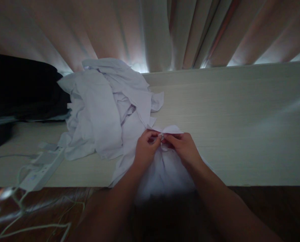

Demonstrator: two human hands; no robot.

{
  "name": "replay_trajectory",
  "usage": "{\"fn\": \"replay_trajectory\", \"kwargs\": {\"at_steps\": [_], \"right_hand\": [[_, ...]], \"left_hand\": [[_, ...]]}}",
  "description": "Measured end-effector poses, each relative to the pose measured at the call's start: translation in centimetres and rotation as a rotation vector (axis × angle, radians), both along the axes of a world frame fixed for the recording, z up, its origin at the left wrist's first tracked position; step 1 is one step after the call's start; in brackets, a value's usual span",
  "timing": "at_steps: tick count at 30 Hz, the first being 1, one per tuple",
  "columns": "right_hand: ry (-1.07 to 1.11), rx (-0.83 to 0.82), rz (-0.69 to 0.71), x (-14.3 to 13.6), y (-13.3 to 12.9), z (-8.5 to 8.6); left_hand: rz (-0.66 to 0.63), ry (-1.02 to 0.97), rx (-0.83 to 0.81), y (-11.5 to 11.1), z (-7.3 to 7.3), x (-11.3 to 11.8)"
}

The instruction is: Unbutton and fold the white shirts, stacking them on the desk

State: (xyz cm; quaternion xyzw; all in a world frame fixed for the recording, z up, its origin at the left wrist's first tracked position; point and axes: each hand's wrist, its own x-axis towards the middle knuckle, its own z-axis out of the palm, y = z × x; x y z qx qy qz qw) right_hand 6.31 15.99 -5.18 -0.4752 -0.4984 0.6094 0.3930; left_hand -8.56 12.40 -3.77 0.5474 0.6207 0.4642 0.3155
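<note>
Worktop [240, 141] supports white cloth [169, 171], draped over its near edge. Left hand [145, 146] and right hand [184, 146] pinch it between closed fingers, set close together, apparently for fine control. White fabric pile [102, 111]: farther, left.

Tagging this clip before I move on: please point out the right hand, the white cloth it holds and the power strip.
Right hand [187, 148], head view: the middle of the hand.
White cloth [168, 169], head view: its loose part below the pinched edge.
Power strip [41, 174], head view: its upper face.
</note>
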Motion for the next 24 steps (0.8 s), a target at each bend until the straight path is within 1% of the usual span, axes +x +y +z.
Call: {"fn": "replay_trajectory", "kwargs": {"at_steps": [2, 5, 9, 13, 15, 18, 20, 24], "right_hand": [[0.003, 0.004, 0.001, -0.1, -0.06, 0.25], [-0.057, 0.022, -0.007, -0.17, 0.01, 0.44], [-0.131, 0.048, 0.0, -0.15, 0.12, 0.69], [-0.178, 0.079, -0.025, -0.2, 0.02, 1.04], [-0.179, 0.106, -0.051, -0.28, -0.04, 1.13], [-0.163, 0.147, -0.072, -0.41, -0.04, 1.0], [-0.134, 0.143, -0.07, -0.47, 0.0, 0.79], [-0.069, 0.135, -0.066, -0.5, -0.01, 0.52]], "left_hand": [[0.001, -0.02, -0.004, -0.11, 0.0, -0.05], [0.014, -0.045, -0.007, -0.28, 0.11, 0.01], [0.032, -0.034, -0.005, -0.5, 0.41, 0.29], [0.078, -0.015, -0.034, -0.69, 0.43, 0.55], [0.092, 0.013, -0.049, -0.77, 0.28, 0.56], [0.073, 0.067, -0.056, -0.85, 0.06, 0.44], [0.069, 0.067, -0.053, -0.89, 0.04, 0.37], [0.098, 0.038, -0.062, -0.94, 0.32, 0.36]]}}
